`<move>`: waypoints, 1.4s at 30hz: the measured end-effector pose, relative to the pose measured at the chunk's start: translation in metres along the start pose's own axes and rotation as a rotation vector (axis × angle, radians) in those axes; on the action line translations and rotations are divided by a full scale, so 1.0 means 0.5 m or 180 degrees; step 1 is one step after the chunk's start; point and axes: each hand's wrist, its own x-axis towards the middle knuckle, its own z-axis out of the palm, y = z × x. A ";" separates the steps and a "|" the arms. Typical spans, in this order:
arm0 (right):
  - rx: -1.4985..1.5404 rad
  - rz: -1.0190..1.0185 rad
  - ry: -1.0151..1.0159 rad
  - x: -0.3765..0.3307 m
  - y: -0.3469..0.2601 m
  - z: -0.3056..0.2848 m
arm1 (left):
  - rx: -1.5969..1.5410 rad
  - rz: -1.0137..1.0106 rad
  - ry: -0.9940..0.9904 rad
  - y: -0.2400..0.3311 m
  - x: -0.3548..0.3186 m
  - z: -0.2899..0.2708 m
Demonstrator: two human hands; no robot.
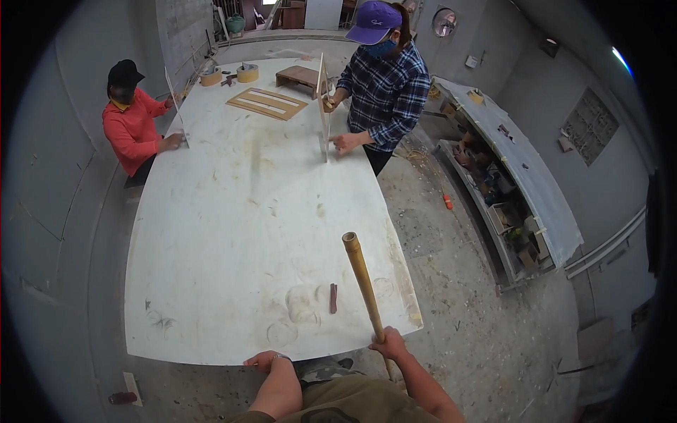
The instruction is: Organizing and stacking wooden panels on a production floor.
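My right hand is wrapped round a bamboo pole, which slants up over the right front part of the white table. The pole's hollow cut end points away from me, and its thin lower end passes below my hand. At the table's front edge is my left hand, its fingers curled; whatever they may hold is hidden. A short reddish-brown strip lies on the tabletop, left of the pole.
Across the table, a person in plaid and a person in red each hold a thin panel upright. Tape rolls, a slotted board and a small wooden stand lie at the far end. A cluttered workbench stands right.
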 end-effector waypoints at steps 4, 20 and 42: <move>-0.0058 0.0076 -0.0083 0.001 -0.006 -0.006 | 0.0021 -0.0069 -0.0082 0.000 0.003 -0.001; 0.0016 -0.0060 -0.0092 0.008 -0.001 0.002 | -0.0173 -0.0064 0.0016 0.020 -0.001 -0.028; 0.0013 -0.0076 -0.0141 0.006 0.011 0.002 | -0.0132 -0.0047 -0.0137 0.083 -0.059 -0.133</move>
